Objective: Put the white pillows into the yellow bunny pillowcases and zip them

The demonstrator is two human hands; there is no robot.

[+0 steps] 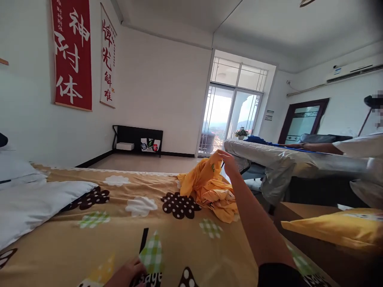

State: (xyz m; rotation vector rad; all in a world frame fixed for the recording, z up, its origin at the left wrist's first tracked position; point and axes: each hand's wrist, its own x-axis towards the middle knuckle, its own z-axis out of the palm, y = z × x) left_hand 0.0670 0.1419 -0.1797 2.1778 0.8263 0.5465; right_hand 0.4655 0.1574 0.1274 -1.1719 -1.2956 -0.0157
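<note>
My right hand [226, 160] reaches to the far side of the bed and pinches the upper part of a crumpled orange cloth [203, 175]. The cloth is partly lifted, and its lower folds lie heaped on the patterned bed sheet [119, 243]. At the bottom of the view is my left hand [127, 273], low over the sheet and partly cut off. Its fingers are curled around the lower end of a flat black strip [144, 238], which points upward; what kind of thing it is I cannot make out.
White pillows or folded bedding [44, 203] lie at the left. On the right, a brown carton [295, 213] stands beside a yellow cloth [335, 227]. Beyond is a table under a plastic cover [275, 157], where another person's arm [320, 147] reaches over blue cloth. A black shelf [136, 133] stands by the wall.
</note>
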